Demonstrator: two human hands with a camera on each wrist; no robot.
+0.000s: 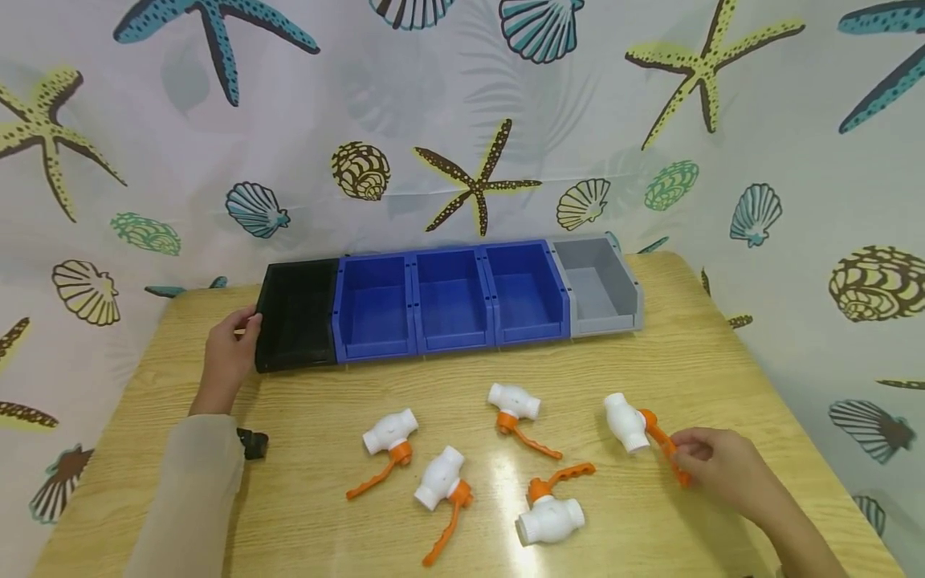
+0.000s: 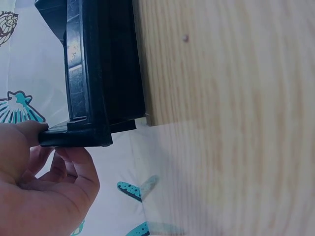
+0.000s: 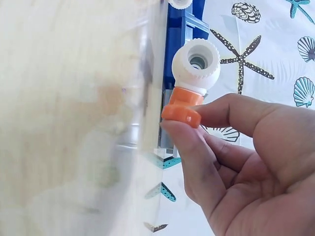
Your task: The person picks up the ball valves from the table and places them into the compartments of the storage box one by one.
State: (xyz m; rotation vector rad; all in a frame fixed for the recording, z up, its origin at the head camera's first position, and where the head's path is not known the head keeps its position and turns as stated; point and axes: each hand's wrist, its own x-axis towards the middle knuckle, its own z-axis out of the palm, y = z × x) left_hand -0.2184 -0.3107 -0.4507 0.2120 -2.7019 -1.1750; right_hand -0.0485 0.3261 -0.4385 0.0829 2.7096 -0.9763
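At the left end of a row of bins, my left hand (image 1: 230,353) grips the side rim of a black bin (image 1: 298,366). In the left wrist view the thumb lies on one side of that rim (image 2: 74,139) and the fingers on the other. My right hand (image 1: 726,474) pinches the orange lever of a white ball valve (image 1: 625,422) at the right of the table. The right wrist view shows thumb and forefinger on the orange handle (image 3: 182,115), with the valve's round open end facing the camera. Whether this valve touches the table is unclear.
Several more ball valves with orange levers, among them one valve (image 1: 439,478), lie scattered mid-table. Three blue bins (image 1: 455,341) and a grey bin (image 1: 605,323) continue the row. A small black object (image 1: 253,444) sits beside the left sleeve. Patterned cloth (image 1: 448,96) hangs behind the table.
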